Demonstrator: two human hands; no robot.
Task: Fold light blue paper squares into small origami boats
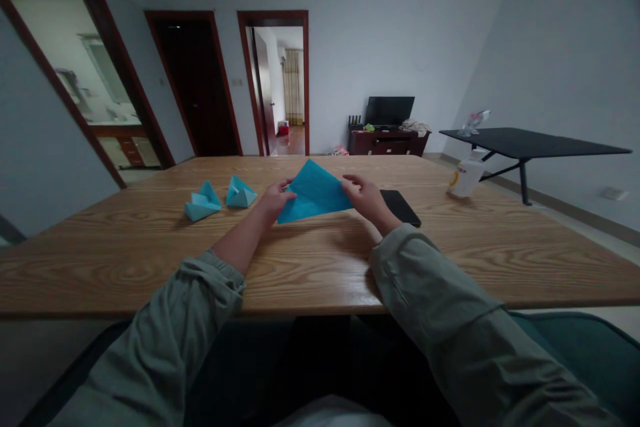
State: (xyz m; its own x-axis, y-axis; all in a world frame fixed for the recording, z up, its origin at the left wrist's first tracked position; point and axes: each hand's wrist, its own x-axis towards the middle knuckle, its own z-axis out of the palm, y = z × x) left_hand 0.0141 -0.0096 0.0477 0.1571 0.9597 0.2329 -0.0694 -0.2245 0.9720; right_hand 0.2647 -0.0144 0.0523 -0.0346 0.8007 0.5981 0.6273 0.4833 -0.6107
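A blue sheet of paper (316, 192), with one corner pointing away from me, is held up above the wooden table between my two hands. My left hand (278, 198) pinches its left edge, the thumb lying on the near face. At the right corner, my right hand (364, 193) grips the paper between thumb and fingers. Two folded light-blue paper shapes stand to the left of my left hand: one paper shape (203, 201) farther left and another paper shape (241, 192) closer in.
The wooden table (150, 260) spreads wide before me. A black flat tablet-like object (400, 207) lies just right of my right hand. Farther right stands a white container (466, 177). Beyond are a black folding table (530, 141) and a TV (390, 111) on a dark cabinet.
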